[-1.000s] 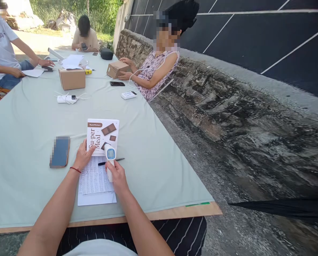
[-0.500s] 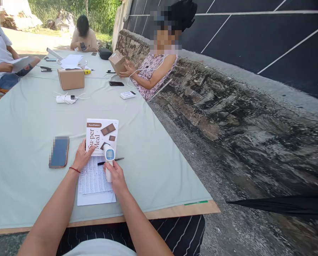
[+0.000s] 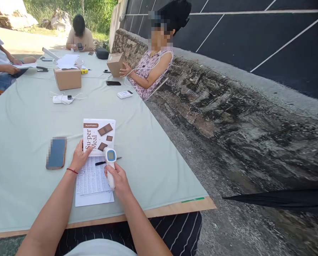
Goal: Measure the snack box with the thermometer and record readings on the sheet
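Observation:
My left hand point(image 3: 80, 156) grips the lower left edge of a white box point(image 3: 105, 142) with brown chocolate-bar pictures and the words "Su-per Meal", its thumb on the front. In my right hand point(image 3: 119, 180) is a white infrared thermometer point(image 3: 111, 167) with a blue-rimmed screen facing me. Its head is close to the box's lower right corner; I cannot tell whether they touch. Beneath lie printed sheets point(image 3: 92, 181) and a black pen point(image 3: 100, 163), partly hidden by the thermometer. A phone point(image 3: 56, 153) rests left of my left hand.
A table under a pale green cloth point(image 3: 153, 160) stretches ahead. Farther along are a white device with a cable point(image 3: 62, 99), a cardboard box point(image 3: 67, 79) topped with papers, a black phone point(image 3: 113, 83) and a white device point(image 3: 125, 94). Several people sit around; one holds a carton point(image 3: 115, 64).
The thermometer has tilted a little and sits slightly lower against the box. The person at the right has turned the carton more upright, and the person at the left has lowered their papers.

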The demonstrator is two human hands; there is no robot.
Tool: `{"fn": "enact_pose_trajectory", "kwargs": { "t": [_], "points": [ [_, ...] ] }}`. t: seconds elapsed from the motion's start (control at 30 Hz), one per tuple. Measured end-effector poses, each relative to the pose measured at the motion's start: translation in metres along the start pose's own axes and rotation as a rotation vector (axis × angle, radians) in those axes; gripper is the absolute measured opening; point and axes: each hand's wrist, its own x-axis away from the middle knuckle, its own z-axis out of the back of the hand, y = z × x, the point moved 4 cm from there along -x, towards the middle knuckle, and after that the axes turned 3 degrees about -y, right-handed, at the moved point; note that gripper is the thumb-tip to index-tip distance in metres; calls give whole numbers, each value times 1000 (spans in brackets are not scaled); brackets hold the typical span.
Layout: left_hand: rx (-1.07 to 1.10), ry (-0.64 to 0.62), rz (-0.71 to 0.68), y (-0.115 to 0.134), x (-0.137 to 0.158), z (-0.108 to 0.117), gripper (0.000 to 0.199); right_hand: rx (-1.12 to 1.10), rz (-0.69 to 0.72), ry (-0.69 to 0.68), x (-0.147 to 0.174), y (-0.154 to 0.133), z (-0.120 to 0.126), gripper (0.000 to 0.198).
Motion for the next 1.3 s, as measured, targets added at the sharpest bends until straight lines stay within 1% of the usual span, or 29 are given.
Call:
{"fn": "enact_pose_trajectory", "kwargs": {
  "t": [0.17, 0.27, 0.37, 0.5, 0.7, 0.9, 1.03, 1.13, 1.2, 1.27, 1.3],
  "points": [
    [-4, 4, 4, 3, 0, 1, 58, 47, 65, 113, 11, -14, 17, 47],
    [-3, 5, -1, 5, 0, 2, 57, 122, 131, 216, 17, -26, 28, 45],
    [-22, 2, 27, 6, -1, 4, 59, 197, 193, 292, 23, -36, 38, 42],
    [-53, -5, 44, 3, -5, 6, 63, 244, 261, 336, 29, -46, 46, 42],
    [-57, 14, 3, 2, -6, 6, 64, 251, 304, 386, 32, -51, 52, 40],
    [-58, 11, 8, 4, -6, 7, 65, 235, 287, 417, 30, -50, 61, 41],
    [-59, 1, 57, 3, -5, 6, 67, 315, 284, 477, 23, -45, 76, 51],
    [-39, 1, 65, 3, -4, 5, 66, 457, 258, 616, 14, -35, 99, 68],
    [-14, 4, 74, 4, -2, 5, 64, 609, 178, 737, 9, -24, 119, 77],
    [41, -5, 90, 4, -1, 4, 64, 777, 97, 798, 5, -12, 136, 76],
    [70, -12, 95, 5, 0, 4, 64, 850, 93, 811, 3, -7, 144, 71]
  ]
}}
